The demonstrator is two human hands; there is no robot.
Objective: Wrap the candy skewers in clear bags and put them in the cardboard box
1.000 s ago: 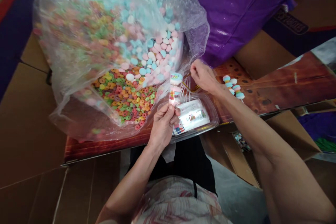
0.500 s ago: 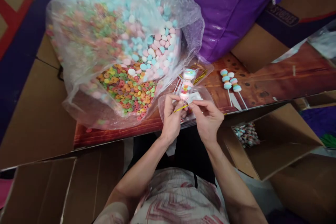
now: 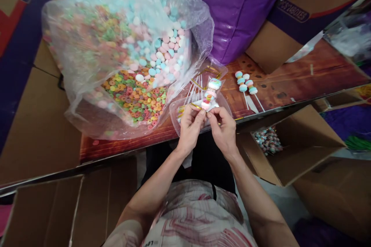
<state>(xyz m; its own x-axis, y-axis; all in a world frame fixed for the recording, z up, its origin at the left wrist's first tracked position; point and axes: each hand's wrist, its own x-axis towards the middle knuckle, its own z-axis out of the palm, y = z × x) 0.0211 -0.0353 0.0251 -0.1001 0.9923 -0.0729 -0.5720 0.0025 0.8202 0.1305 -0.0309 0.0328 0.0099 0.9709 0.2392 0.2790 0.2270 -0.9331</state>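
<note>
A candy skewer (image 3: 212, 91) of pastel marshmallows and colored rings, in a clear wrapper, points away from me above my fingertips. My left hand (image 3: 189, 128) is closed in a pinch at its lower end. A thin gold twist tie (image 3: 196, 105) sticks out over the left fingers. Closed against the same spot, my right hand (image 3: 222, 128) pinches with thumb and forefinger at the tie; its other end is hidden by the fingers. Under the hands is a clear plastic tray (image 3: 174, 114) with more gold ties. White sticks (image 3: 196, 89) lie just beyond it.
A large clear bag (image 3: 84, 96) of marshmallows and colored rings fills the left of the table. Two unwrapped candy skewers (image 3: 245, 83) lie to the right. Below right stands an open carton (image 3: 311, 142) with wrapped pieces inside. A purple bag (image 3: 234, 11) stands behind.
The gold tie, which stretched between both hands, now points up and left from my left fingers. My right hand has moved in against the left. The view has shifted slightly.
</note>
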